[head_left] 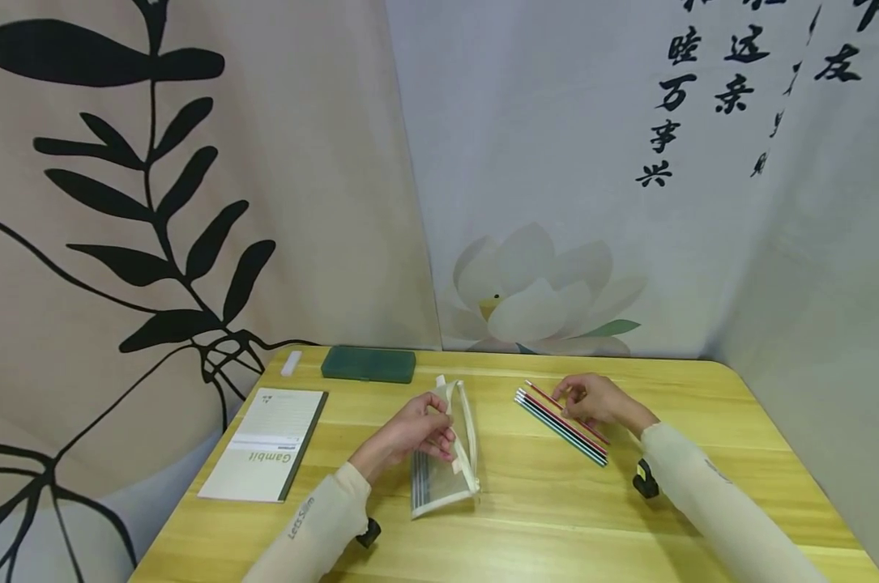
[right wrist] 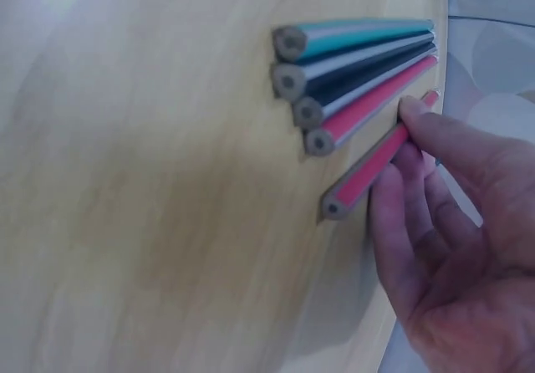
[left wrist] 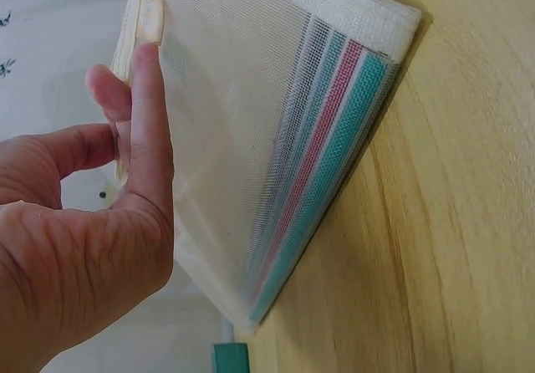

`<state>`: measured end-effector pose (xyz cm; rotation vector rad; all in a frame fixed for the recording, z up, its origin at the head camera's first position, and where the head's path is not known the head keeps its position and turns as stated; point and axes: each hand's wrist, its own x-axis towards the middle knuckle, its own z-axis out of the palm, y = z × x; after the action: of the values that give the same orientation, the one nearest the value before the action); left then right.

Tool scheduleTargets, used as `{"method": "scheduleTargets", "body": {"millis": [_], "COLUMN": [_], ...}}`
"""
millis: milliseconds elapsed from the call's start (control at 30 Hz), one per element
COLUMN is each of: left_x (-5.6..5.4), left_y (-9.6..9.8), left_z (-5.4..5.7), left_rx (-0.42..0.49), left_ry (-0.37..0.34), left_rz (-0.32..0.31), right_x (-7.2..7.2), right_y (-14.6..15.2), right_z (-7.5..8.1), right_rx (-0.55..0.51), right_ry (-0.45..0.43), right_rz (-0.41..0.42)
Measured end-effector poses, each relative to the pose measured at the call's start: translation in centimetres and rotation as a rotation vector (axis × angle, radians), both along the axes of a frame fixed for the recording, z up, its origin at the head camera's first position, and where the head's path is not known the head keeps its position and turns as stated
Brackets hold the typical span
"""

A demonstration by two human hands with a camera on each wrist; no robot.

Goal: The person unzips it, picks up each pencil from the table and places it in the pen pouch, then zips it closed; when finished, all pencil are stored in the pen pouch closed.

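Note:
A mesh pencil pouch (head_left: 439,483) with a white zip edge stands partly gaping on the table, left of centre in the head view. My left hand (head_left: 419,425) pinches its upper edge; coloured stripes (left wrist: 322,143) run along the pouch's lower side in the left wrist view. To the right, my right hand (head_left: 592,397) holds a red pencil (right wrist: 364,172) between thumb and fingers, low over the table. Beside it several more pencils (head_left: 556,427) lie in a row, with green, black and red sides. Whether the pouch contains anything cannot be made out.
A notebook (head_left: 264,445) marked "Gambit" lies at the left on the wooden table (head_left: 526,534). Toward the back edge are a dark green case (head_left: 369,364) and a small white eraser-like block (head_left: 291,363). Printed curtains hang behind the table.

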<state>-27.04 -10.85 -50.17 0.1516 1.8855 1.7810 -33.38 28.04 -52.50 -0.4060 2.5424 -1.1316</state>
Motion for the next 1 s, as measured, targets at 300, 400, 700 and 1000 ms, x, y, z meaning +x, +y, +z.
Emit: {"method": "scheduleTargets", "body": {"millis": [300, 400, 700, 1000], "left_x": [0.1, 0.1, -0.1, -0.2], "left_y": [-0.1, -0.1, -0.1, -0.3], "left_z": [0.0, -0.1, 0.0, -0.1], "left_rx": [0.009, 0.008, 0.002, 0.012], "left_ry": [-0.007, -0.009, -0.003, -0.001], "left_rz": [-0.002, 0.0, -0.007, -0.019], "right_x": [0.3, 0.3, -0.4, -0.7], "right_y": [-0.6, -0.7, -0.3, -1.6], "right_z": [-0.1, -0.2, 0.0, 1.3], "right_rx": [0.031, 0.053, 0.064, 0.081], "right_ry": [0.026, 0.046, 0.062, 0.049], "right_rz": [-0.056, -0.069, -0.052, -0.037]}}
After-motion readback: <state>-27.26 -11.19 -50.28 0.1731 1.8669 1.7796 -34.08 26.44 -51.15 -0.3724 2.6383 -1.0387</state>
